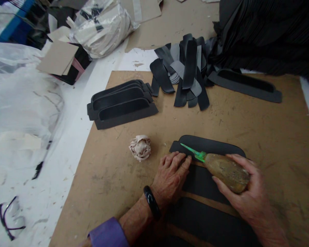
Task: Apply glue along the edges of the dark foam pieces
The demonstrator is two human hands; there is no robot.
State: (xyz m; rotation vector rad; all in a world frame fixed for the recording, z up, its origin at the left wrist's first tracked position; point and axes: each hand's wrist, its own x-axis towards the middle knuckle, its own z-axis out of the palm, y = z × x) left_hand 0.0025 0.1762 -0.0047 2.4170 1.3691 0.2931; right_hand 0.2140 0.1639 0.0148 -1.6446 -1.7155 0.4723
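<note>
One black flat-cut piece (208, 145), rounded along its far edge, lies flat on the brown board. A wooden-handled tool (228, 173) with a green pointed tip lies tilted across it, tip pointing left.

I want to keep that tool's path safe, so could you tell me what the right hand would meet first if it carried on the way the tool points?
The right hand aims its wooden-handled tool up-left. Its green tip already lies over the black piece; beyond that, probably bare board, then the stacked trays.
</note>
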